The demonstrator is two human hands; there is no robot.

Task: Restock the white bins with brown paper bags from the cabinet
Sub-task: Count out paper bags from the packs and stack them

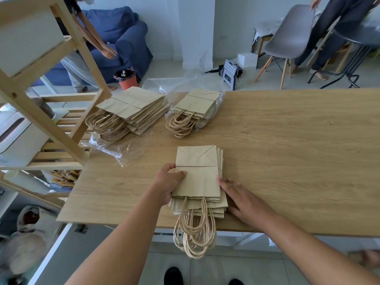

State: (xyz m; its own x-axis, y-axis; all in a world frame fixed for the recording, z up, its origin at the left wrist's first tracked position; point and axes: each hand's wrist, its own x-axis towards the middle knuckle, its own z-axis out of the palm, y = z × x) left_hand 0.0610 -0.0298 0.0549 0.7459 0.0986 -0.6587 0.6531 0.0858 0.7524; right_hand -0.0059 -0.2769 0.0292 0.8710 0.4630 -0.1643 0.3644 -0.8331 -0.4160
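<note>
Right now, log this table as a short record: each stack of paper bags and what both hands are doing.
near stack: flat on the table, handles hanging off the near edge
left hand: holds the near stack's left edge, thumb on top
right hand: fingers straight against its right side
left stack: far, on loose clear plastic
wrapped stack: far, inside a clear bag

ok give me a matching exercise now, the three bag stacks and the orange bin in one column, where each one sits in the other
1 near stack
2 middle stack
3 left stack
4 bin

a on the floor by the sofa
b inside clear wrap, handles sticking out
c gripped by the left hand, handles over the table edge
d beside the shelf

Pairs: 1-c, 2-b, 3-d, 4-a
</note>
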